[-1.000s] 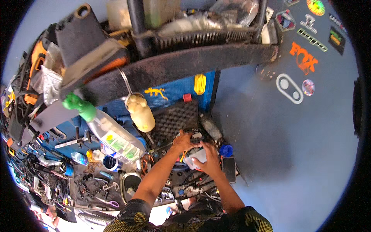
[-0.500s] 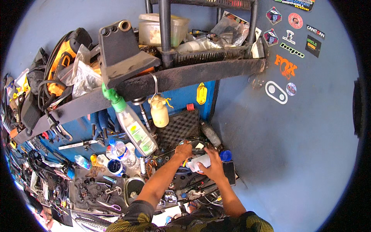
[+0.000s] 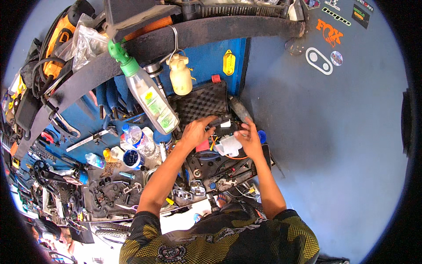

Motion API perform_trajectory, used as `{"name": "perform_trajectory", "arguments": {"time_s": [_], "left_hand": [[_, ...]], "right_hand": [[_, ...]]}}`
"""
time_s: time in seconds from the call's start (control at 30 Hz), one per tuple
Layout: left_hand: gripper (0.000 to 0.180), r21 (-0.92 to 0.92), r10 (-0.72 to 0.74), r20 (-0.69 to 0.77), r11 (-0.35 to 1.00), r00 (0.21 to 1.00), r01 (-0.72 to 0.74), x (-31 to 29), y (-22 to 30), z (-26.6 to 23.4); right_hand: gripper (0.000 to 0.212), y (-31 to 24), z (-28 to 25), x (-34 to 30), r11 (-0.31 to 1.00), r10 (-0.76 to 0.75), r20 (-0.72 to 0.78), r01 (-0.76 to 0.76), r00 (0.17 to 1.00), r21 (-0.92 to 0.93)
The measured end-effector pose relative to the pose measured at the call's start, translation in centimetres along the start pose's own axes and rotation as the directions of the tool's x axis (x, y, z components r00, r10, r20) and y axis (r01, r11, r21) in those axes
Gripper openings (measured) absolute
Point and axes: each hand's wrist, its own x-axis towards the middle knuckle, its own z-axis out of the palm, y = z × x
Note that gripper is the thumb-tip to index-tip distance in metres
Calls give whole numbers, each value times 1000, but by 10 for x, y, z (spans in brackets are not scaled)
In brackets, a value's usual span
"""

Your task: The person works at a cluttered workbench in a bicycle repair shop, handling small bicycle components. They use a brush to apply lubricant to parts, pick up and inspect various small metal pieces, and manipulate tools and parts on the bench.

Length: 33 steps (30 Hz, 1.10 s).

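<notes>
My left hand (image 3: 196, 133) is over the cluttered far end of the bench. Its fingers and thumb close about a small dark object (image 3: 221, 120), too unclear to name. My right hand (image 3: 249, 140), fingers apart, is at the edge of a crumpled white sheet (image 3: 228, 145) and seems to hold nothing. Between the hands lie a small white piece (image 3: 225, 124) and a pink-red item (image 3: 202, 146). A dark foam-lined case lid (image 3: 200, 103) stands behind the left hand. Beyond the right hand leans a grey bottle-like object (image 3: 238, 108).
A spray bottle (image 3: 149, 99) with a green head and a cream bottle (image 3: 180, 75) hang from the shelf edge (image 3: 237, 30) above the bench. Water bottles (image 3: 134, 136), a tub (image 3: 132, 158) and small parts (image 3: 103, 193) stand left. A blue wall (image 3: 329, 145) rises right.
The view has tilted downward. My right hand has come off the white sheet, which now lies below it. My left hand has shifted from the clutter to the dark object.
</notes>
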Motion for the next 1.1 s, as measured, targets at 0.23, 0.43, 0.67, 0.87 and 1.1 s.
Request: {"name": "perform_trajectory", "arguments": {"time_s": [0.23, 0.43, 0.67, 0.87, 1.1], "left_hand": [[75, -234, 234, -135, 937, 963, -261, -16, 58, -30], [102, -391, -103, -198, 920, 975, 18, -36, 77, -48], [92, -276, 44, -276, 953, 960, -123, -52, 70, -12], [78, -445, -157, -154, 893, 976, 73, -73, 76, -15], [71, -449, -403, -184, 846, 897, 288, -134, 36, -17]], "right_hand": [[56, -45, 13, 35, 843, -51, 176, -52, 983, 535], [61, -204, -37, 36, 671, -710, -393, 731, 584, -124], [46, -374, -48, 169, 356, -905, -398, 777, 149, -519], [94, -375, -51, 195, 395, -805, 2, 538, 593, -745], [25, -240, -12, 113, 337, -899, -394, 875, 189, -349]]}}
